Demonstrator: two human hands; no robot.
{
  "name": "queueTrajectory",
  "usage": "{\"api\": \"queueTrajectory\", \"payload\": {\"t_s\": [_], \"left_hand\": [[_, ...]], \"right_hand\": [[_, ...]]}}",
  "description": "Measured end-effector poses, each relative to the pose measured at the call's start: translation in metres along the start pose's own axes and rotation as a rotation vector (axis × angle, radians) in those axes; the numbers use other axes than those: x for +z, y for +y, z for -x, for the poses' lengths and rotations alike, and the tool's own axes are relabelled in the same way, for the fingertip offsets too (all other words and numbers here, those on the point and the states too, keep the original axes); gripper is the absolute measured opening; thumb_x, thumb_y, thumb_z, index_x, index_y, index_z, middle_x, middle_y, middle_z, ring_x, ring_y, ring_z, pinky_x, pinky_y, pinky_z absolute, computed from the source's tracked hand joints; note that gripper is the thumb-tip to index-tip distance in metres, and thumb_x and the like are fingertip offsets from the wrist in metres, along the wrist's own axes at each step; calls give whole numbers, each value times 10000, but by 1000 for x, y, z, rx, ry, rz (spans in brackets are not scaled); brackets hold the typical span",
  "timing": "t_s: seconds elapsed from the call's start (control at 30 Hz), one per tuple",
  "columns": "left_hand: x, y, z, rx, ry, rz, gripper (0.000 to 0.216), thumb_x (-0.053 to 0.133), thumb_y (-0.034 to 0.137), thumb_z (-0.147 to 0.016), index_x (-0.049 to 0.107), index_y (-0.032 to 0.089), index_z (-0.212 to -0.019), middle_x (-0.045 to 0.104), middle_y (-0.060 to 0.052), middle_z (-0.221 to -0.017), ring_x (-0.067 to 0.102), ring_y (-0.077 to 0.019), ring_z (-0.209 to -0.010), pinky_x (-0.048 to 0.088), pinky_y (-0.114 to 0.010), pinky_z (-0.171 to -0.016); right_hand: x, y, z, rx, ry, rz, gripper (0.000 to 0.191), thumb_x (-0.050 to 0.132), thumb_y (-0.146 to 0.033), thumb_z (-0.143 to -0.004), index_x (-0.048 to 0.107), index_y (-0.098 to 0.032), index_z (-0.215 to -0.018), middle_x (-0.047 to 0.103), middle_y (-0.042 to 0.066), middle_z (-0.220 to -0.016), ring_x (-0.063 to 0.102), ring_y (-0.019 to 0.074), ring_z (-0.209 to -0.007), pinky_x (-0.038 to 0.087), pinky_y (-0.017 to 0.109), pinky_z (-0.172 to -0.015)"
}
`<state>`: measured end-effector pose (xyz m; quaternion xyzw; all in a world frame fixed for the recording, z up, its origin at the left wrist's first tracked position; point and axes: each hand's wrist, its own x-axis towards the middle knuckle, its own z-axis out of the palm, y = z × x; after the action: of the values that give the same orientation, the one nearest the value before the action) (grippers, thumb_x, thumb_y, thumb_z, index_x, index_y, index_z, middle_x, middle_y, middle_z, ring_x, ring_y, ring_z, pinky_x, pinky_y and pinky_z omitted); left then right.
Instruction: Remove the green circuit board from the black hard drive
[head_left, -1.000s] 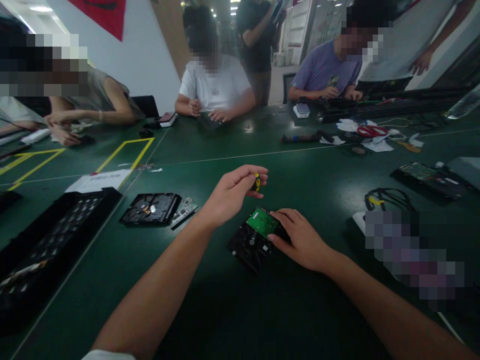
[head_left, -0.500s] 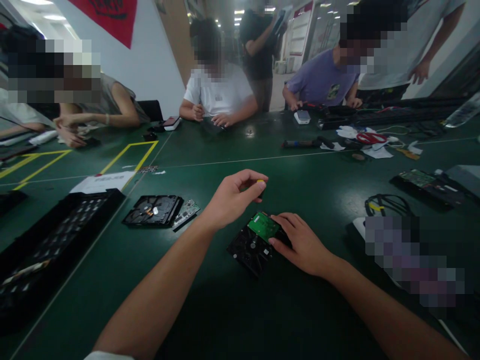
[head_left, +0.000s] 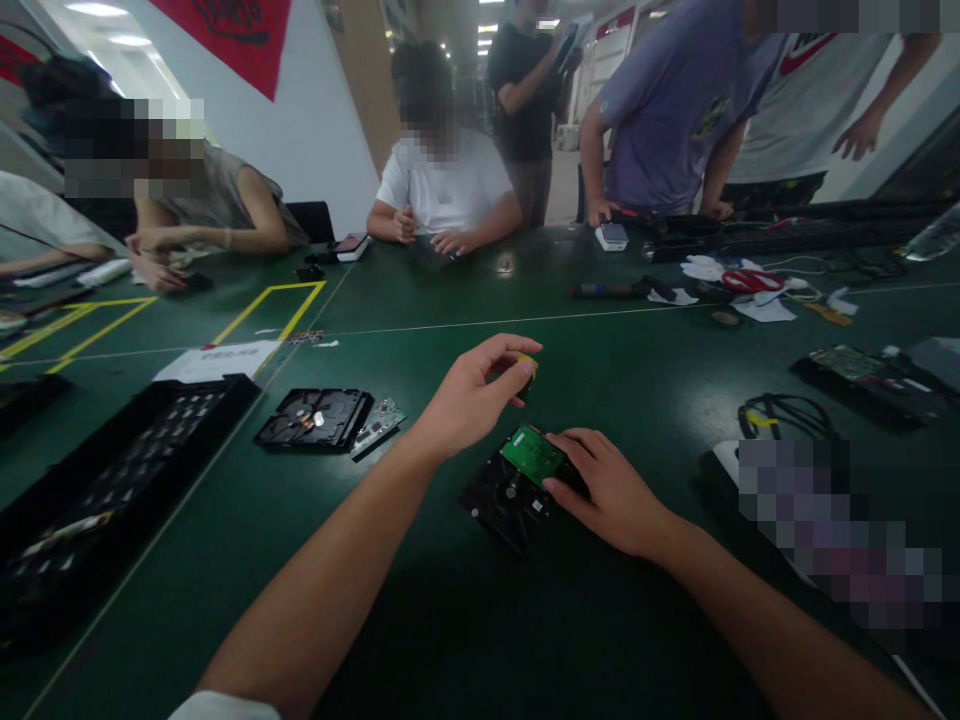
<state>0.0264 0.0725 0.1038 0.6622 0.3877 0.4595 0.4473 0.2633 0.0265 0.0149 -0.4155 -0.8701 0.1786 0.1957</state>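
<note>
The left hand (head_left: pixel 472 400) is raised just above the bench (head_left: pixel 420 600), its thumb and fingers pinched together on the yellow-and-black handle of a small screwdriver (head_left: pixel 527 372); only the top of the tool shows past the fingertips, so where its tip rests cannot be told, though the grip at the very end looks suited to twirling it. Just below and to the right, the right hand (head_left: pixel 607 490) lies flat with fingers spread over the far edge of a black hard drive (head_left: pixel 510 495), pressing it down, apparently to keep it from sliding under the tool. The drive lies on the bench directly in front of the person, turned at an angle, with its green circuit board (head_left: pixel 532 455) facing up and partly under the right fingertips. Further left on the bench lies a second, opened drive (head_left: pixel 313 417) with a loose circuit board (head_left: pixel 377 423) touching its right edge, set aside out of the working area. Beyond that, at the left edge, stands a long black tray (head_left: pixel 112 470) with many small compartments, and a white sheet of paper (head_left: pixel 217 360) lies behind it beside yellow tape lines. To the right a coil of black cable (head_left: pixel 784 412) rests near another board (head_left: pixel 847 362). Other people sit or stand along the far side of the bench, their hands on their own things, well apart from the person's.
</note>
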Motion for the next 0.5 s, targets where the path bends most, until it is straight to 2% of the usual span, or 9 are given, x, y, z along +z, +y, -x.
{"api": "queueTrajectory", "payload": {"t_s": [0.17,0.37,0.5], "left_hand": [[0,-1,-1,16,-35,53,268,535,288,-1012,700,193,-1201,674,-85,-1155,636,-193,-1045,616,-259,-720],[1,-1,-1,11,20,53,200,668,299,-949,684,150,-1083,694,-90,-1090,648,-165,-930,610,-254,-698],[3,0,0,-18,32,94,238,743,310,-899,657,143,-1044,698,-85,-1028,655,-158,-886,609,-263,-694]], "right_hand": [[0,0,0,12,-4,7,520,551,-480,-1023,520,-201,-1461,588,155,-1373,560,321,-1248,474,548,-1079],[0,0,0,16,-13,12,521,537,-485,-1031,514,-207,-1472,578,151,-1385,556,321,-1254,479,545,-1075],[-1,-2,0,16,-9,9,517,539,-485,-1029,520,-215,-1470,582,155,-1383,567,325,-1247,488,555,-1065]]}}
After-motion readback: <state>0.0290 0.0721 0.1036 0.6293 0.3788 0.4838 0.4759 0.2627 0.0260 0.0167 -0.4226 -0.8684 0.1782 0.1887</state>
